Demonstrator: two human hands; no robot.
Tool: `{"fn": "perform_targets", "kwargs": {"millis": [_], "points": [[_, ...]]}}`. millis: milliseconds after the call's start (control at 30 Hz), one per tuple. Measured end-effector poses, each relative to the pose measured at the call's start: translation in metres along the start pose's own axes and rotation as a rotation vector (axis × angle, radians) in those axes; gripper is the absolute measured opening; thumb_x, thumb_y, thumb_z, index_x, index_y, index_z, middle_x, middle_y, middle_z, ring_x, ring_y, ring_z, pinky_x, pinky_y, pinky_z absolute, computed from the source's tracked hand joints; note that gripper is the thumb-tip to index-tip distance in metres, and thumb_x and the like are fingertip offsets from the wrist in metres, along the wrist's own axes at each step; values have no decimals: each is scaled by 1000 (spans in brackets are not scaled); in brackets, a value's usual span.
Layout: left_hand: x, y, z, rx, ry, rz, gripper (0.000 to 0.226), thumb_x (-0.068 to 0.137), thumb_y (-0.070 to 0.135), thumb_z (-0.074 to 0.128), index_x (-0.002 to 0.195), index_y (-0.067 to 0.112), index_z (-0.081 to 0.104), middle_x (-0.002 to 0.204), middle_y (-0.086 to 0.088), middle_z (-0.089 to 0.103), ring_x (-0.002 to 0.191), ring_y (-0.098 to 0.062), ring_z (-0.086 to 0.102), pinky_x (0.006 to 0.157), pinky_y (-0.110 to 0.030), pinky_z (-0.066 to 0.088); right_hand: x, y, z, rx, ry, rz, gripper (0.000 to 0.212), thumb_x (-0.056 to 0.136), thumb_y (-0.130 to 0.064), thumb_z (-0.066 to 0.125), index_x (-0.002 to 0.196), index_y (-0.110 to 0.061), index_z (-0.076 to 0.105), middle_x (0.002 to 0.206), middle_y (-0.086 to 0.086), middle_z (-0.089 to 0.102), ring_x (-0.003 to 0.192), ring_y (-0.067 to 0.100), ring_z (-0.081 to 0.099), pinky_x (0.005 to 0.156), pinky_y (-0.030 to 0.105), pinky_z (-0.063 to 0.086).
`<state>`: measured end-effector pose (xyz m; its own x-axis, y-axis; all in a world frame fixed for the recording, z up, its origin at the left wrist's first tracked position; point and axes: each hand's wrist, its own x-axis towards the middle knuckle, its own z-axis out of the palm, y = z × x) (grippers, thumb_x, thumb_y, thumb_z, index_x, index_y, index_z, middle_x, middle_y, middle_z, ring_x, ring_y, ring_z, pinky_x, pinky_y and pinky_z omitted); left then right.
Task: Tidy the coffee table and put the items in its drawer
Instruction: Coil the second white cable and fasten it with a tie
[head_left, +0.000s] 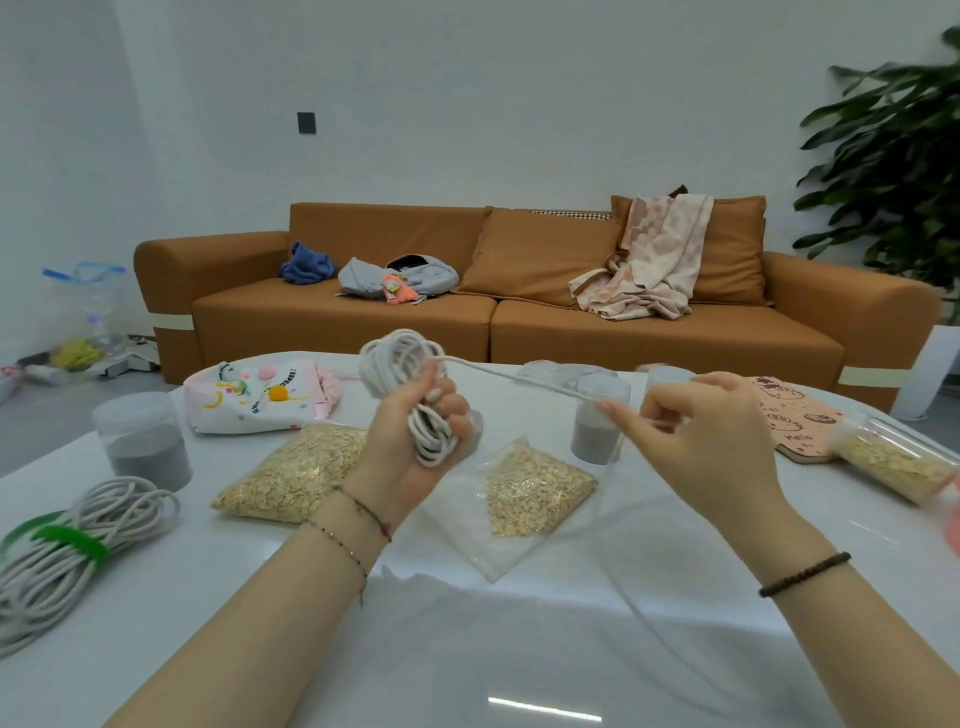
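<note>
From the head camera, the left hand (415, 431) is raised above the middle of the glossy white coffee table (519, 649), fingers curled tightly round a bundled coil of soft white cotton rope (410, 364). The loops bulge out above the fist and hang in a short bunch below it. One loose tail of the rope (519, 376) runs off to the right, drawn fairly straight, and the right hand (711, 431) pinches its end between thumb and fingertips, the other fingers loosely curled. The rope looks light and limp, matte rather than slippery, and nothing about it is fragile. The risk is that the loops spring apart, so the waist of the bundle is the sensible place to grip, with the tail wound round it. At the table's left edge lies a second coil of grey-white rope cinched with a green strap (78, 545). Two clear bags of oats (296, 473) sit near the centre. No drawer is in sight.
</note>
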<state>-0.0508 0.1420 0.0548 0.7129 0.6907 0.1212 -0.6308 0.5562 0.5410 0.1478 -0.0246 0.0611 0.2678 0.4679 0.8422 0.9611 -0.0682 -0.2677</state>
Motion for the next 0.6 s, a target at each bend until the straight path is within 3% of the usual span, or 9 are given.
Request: {"fn": "perform_targets", "kwargs": {"millis": [133,200,300,400,500,600], "points": [[7,10,-11,-43,83,76,21,90,29,58,78,16,47,61,7,40,48,-5,41,44,-15,40,7,0,-2,359,-3,65,50,89,-48,70,55,-16,53,49,7,45,52,27,41,53,41,37],[6,1,-10,-52,86,40,26,94,33,56,78,15,47,62,7,39,47,-5,41,43,-15,40,3,-9,1,491,-47,103,36,93,-38,68,64,-17,64,51,1,47,52,22,41,52,37,36],[1,-13,-2,25,52,-1,26,96,36,55,81,16,49,62,6,39,47,-5,40,41,-16,38,-5,-21,6,536,-78,122,21,96,-30,60,79,-24,71,52,-2,47,49,9,37,50,18,28],[-6,-23,6,199,-2,-34,21,94,34,58,86,15,53,62,5,37,48,-5,39,41,-16,37,-9,-28,10,556,-139,120,18,99,-24,55,96,-17,72,56,7,49,47,7,37,48,13,26],[-12,-33,11,301,-50,-82,14,96,26,56,95,12,55,60,4,37,47,-5,38,41,-17,36,-15,-32,14,551,-192,96,16,101,-17,53,105,-16,69,59,5,52,47,8,40,47,14,30],[-16,-39,15,337,-81,-115,16,92,26,59,96,11,58,59,3,37,47,-6,38,42,-17,36,-15,-31,18,534,-144,153,19,102,-8,51,110,-18,65,74,-9,63,56,12,56,51,24,44]]}}
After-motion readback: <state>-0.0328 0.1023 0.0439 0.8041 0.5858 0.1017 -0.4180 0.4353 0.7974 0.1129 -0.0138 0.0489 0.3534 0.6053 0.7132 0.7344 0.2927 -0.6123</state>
